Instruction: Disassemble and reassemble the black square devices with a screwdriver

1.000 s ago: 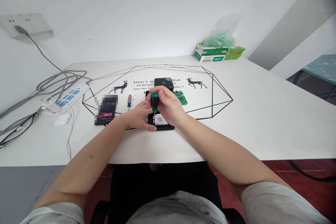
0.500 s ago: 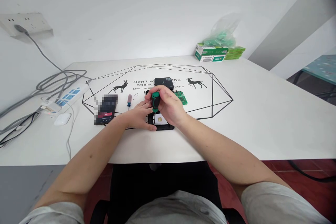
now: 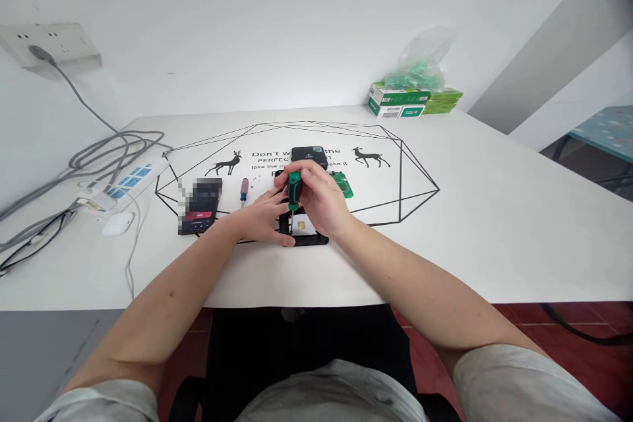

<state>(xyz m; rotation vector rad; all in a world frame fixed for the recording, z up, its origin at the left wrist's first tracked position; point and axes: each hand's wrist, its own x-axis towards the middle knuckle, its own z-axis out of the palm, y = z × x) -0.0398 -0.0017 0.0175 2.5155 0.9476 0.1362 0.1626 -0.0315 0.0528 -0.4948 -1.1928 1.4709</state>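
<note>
My right hand (image 3: pixel 324 201) is wrapped round the green and black handle of a screwdriver (image 3: pixel 295 188). Its shaft points down, with the tip at the left side of an open black device casing (image 3: pixel 319 239). Inside that casing lies a white piece (image 3: pixel 302 224) with a gold square on it. My left hand (image 3: pixel 264 217) grips the casing along its left side, the thumb at the front corner and the fingers farther back. Both hands hide much of the casing. Just beyond my right hand lie a green circuit board (image 3: pixel 343 184) and a black cover (image 3: pixel 307 155).
A second screwdriver (image 3: pixel 244 190) lies left of my hands, near several tiny parts (image 3: pixel 256 179). Farther left are a phone (image 3: pixel 202 206), a white earbud case (image 3: pixel 118 223) and a power strip (image 3: pixel 132 181) with cables. Green boxes (image 3: pixel 400 95) stand at the back right.
The screwdriver handle is tilted very slightly differently, with my right hand still round it. My left hand stays in place on the casing.
</note>
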